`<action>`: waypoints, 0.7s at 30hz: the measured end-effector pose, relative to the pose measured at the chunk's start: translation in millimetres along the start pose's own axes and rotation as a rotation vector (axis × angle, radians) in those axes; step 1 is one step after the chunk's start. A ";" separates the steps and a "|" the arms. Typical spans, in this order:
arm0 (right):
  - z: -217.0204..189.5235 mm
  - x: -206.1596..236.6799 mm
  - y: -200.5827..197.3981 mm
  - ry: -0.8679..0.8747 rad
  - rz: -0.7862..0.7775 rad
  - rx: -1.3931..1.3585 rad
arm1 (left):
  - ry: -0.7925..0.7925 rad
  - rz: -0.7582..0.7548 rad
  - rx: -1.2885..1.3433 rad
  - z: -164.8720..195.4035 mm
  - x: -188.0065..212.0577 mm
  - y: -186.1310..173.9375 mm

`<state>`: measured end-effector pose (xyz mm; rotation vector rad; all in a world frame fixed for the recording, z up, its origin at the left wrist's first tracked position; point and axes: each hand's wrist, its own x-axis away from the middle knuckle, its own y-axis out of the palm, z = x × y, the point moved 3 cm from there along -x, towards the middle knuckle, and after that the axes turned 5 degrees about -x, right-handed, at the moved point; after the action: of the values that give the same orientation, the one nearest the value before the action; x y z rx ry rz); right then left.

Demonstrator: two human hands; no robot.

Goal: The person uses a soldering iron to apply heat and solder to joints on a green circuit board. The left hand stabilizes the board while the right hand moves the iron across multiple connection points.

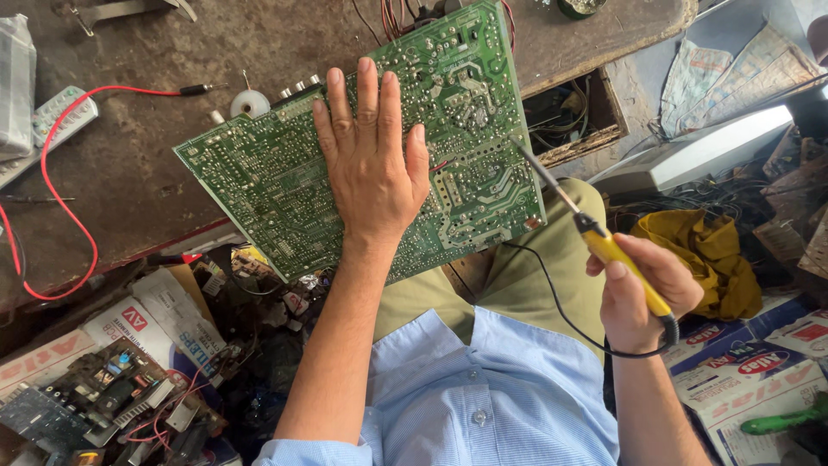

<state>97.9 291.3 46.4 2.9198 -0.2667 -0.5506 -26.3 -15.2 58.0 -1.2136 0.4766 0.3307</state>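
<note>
Close to the camera is a light blue shirt (483, 388) with buttons, and under it a lap in olive green trousers (552, 259); down at the left lies a heap of old boards and wires (112, 406) next to some cardboard boxes (164, 319); down at the right are more printed boxes (750, 362) and a green handle (780, 423).

The right hand (642, 289) is curled tight around the yellow handle of a soldering iron (617, 255); a black cord (561, 302) runs from the end of the handle and loops over the lap; the thin metal tip points up and left and reaches the right edge of the big green circuit board (267, 181); I cannot tell if the tip touches it.

The left hand (371, 164) lies flat on the middle of the board, fingers straight and a little spread, pressing it down and holding nothing; the board shows its shiny dotted side, sits tilted, and rests partly on the dark table (129, 164) and partly over the lap.

Farther off on the table a red wire (65, 190) bends in a big loop; a small white reel (250, 103) sits just beside the top edge of the board; a grey remote (52, 121) lies at the far left; to the right a mustard yellow cloth (707, 250) sits in a pile of junk.
</note>
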 end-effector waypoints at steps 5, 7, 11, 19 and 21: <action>2.9 2.5 8.5 0.045 -0.047 0.092 | 0.001 -0.005 -0.003 -0.9 0.5 0.8; 4.8 1.5 10.7 0.049 -0.050 0.107 | 0.003 0.005 -0.007 -0.5 -0.4 2.1; 7.3 -1.0 13.5 0.070 -0.043 0.132 | 0.004 0.012 -0.005 -0.2 0.3 1.9; 7.4 -6.7 16.0 0.114 -0.035 0.183 | -0.001 0.026 0.022 2.0 0.4 -1.0; 6.3 -7.4 15.7 0.106 -0.042 0.213 | -0.003 0.022 0.024 1.4 0.4 -1.9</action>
<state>86.5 276.7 46.1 3.1547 -0.2657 -0.3938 -24.8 -14.5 59.7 -1.1848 0.4908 0.3448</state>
